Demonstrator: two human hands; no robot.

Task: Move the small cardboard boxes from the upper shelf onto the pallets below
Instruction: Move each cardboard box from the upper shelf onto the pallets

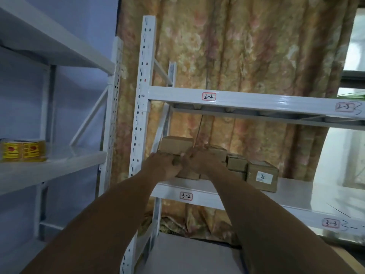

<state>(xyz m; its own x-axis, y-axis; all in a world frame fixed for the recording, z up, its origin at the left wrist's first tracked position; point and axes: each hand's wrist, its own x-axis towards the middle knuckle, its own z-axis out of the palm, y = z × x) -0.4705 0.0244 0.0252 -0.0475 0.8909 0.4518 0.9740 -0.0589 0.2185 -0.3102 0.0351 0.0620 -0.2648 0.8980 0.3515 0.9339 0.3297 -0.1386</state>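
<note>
Gripping stacked boxes (176, 145), both hands (164, 165), tape roll (23, 150) far left

Two bare forearms are seen, with no sleeve reaching them. No glove, ring, watch or band is worn on the left hand (161, 167) or the right hand (199, 161). Short, plain fingernails are shown.

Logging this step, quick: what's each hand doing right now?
Left hand: closed on a small cardboard box in the stack.
Right hand: gripping the same stack; exact hold cannot be told.
</note>
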